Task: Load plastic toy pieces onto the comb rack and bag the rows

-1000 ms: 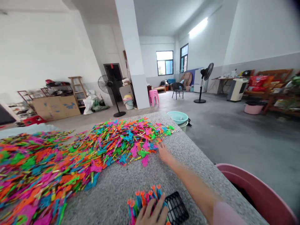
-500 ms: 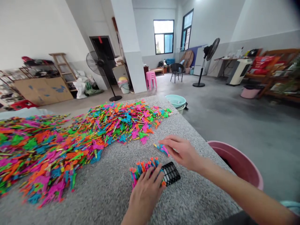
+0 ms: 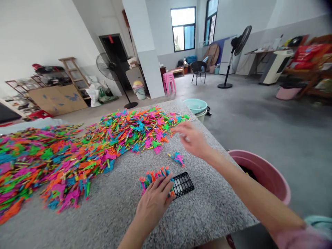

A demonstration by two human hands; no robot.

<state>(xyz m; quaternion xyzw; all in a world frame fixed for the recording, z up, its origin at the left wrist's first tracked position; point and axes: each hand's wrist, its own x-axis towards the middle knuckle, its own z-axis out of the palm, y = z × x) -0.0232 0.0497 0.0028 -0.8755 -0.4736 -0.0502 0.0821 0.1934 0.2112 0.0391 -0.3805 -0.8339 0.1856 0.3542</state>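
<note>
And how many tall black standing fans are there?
2: one tall black standing fan before the dark doorway, another right of the black round-backed chair. Others may be hidden.

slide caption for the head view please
Left hand on colourful plastic pieces at a black grid, right hand near the heap.

Pink stools (image 3: pixel 169 81) beside a pillar (image 3: pixel 151 74); a black chair (image 3: pixel 199 66); a wooden ladder (image 3: pixel 66 59) beside cardboard (image 3: pixel 54 99); two standing fans (image 3: pixel 235 43)
</note>
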